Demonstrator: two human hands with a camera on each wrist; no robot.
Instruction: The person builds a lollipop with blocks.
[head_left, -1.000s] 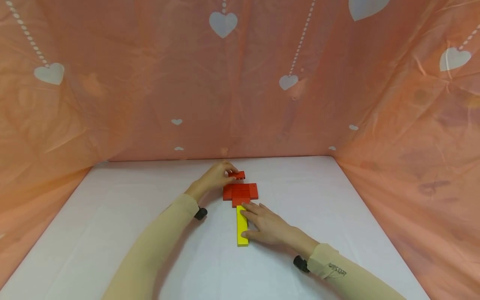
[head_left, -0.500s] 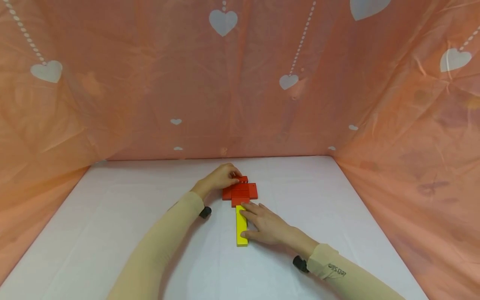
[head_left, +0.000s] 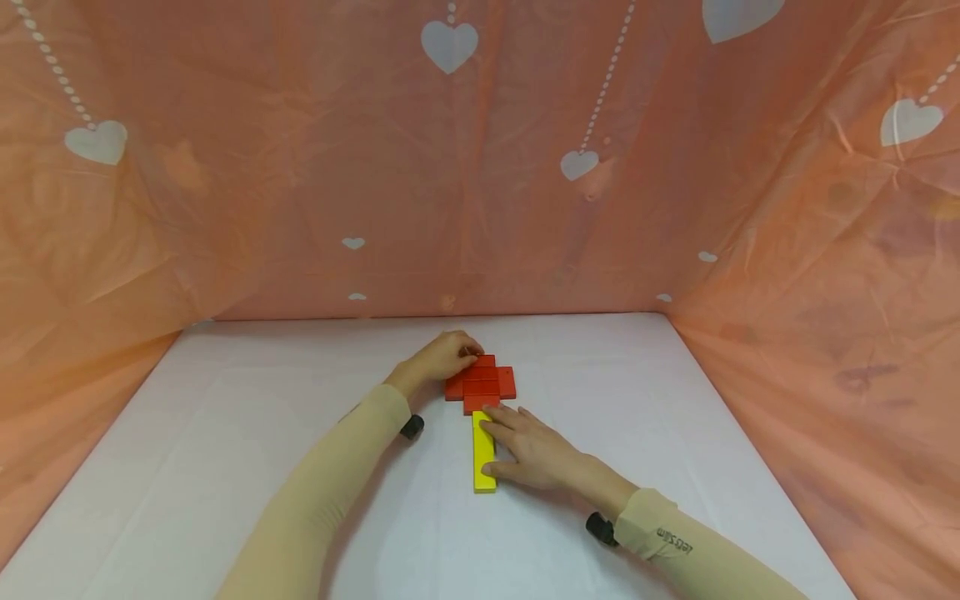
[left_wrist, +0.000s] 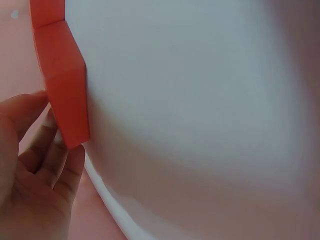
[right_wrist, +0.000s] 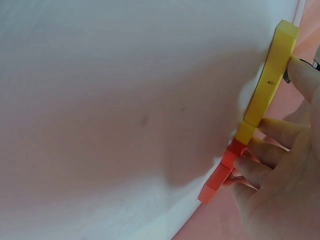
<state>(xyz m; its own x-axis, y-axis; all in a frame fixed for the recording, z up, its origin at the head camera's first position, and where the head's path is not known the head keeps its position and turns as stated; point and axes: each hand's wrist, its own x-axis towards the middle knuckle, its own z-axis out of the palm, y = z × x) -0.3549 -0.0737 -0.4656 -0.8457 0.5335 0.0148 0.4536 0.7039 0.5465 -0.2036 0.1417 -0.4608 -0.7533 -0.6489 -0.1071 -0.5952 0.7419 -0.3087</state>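
Observation:
Flat red blocks (head_left: 482,386) lie together in a cross shape on the white table. At the far end of the cross, my left hand (head_left: 447,354) pinches a red block (head_left: 487,361) between thumb and fingers. In the left wrist view, the thumb meets one side of a red block (left_wrist: 69,105) and the fingertips its end. A long yellow block (head_left: 483,467) lies end-on to the near red block, with a short yellow block (right_wrist: 245,132) between them in the right wrist view. My right hand (head_left: 532,450) rests along its right side, fingers extended, with fingertips on the yellow and red blocks.
The white cloth-covered table (head_left: 225,433) extends all around the blocks. An orange curtain (head_left: 300,183) with white hearts stands behind the table's back edge and along both sides. Dark wrist cameras (head_left: 412,427) sit under the sleeves.
My left hand has brought the red block toward me and slightly right, down against the far end of the red cross. The right hand has stayed on the blocks.

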